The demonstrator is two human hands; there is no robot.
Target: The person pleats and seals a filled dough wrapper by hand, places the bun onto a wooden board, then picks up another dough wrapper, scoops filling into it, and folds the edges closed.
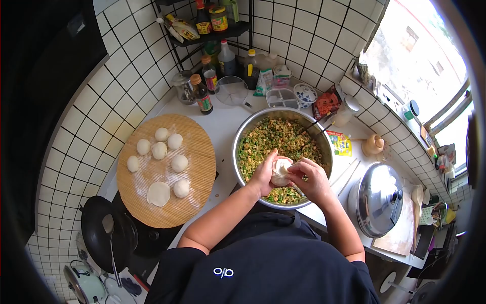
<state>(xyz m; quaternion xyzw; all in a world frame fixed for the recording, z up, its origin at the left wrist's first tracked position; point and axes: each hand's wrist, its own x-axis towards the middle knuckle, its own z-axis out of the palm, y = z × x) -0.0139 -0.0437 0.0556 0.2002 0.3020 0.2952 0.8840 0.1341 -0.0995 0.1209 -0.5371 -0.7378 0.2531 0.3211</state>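
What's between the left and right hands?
Dough, held by the left hand and right hand above the steel bowl. Seen in the head view.

Over a steel bowl of chopped, green-flecked filling, the left hand cups a piece of white dough while the right hand pinches its edge. On the white worktop to the left, a round board carries seven dough balls and one flattened round; a domed metal lid sits at right.
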